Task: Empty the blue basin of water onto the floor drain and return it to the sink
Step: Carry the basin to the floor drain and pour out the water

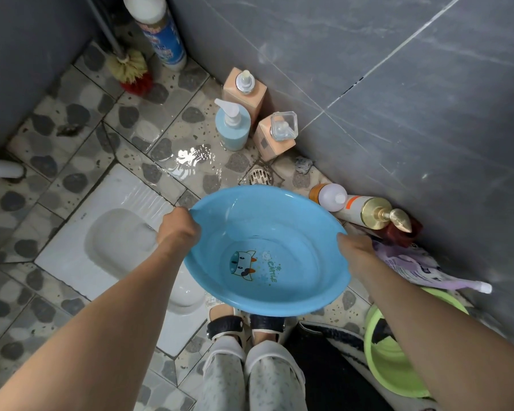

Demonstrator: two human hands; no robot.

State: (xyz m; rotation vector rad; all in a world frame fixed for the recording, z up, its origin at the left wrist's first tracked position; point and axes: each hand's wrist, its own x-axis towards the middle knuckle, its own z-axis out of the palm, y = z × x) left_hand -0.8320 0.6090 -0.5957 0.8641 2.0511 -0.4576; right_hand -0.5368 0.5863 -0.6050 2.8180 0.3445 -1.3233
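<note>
I hold a round blue basin (279, 232) with a cartoon print on its bottom, tilted with its far rim lower. My left hand (177, 226) grips the left rim and my right hand (355, 252) grips the right rim. A thin film of water lies inside the basin. The round metal floor drain (260, 176) sits just beyond the far rim, by the wall. Water (190, 161) is spread over the pebble-pattern tiles left of the drain. No sink is in view.
Pump bottles (244, 114) stand against the grey wall behind the drain. More bottles (365, 212) lie to the right. A white squat toilet (122, 241) is on the left, a green basin (395, 360) at the lower right, and a brush (131, 69) and cleaner bottle (163, 37) stand in the far corner. My feet in sandals (244, 324) are below the basin.
</note>
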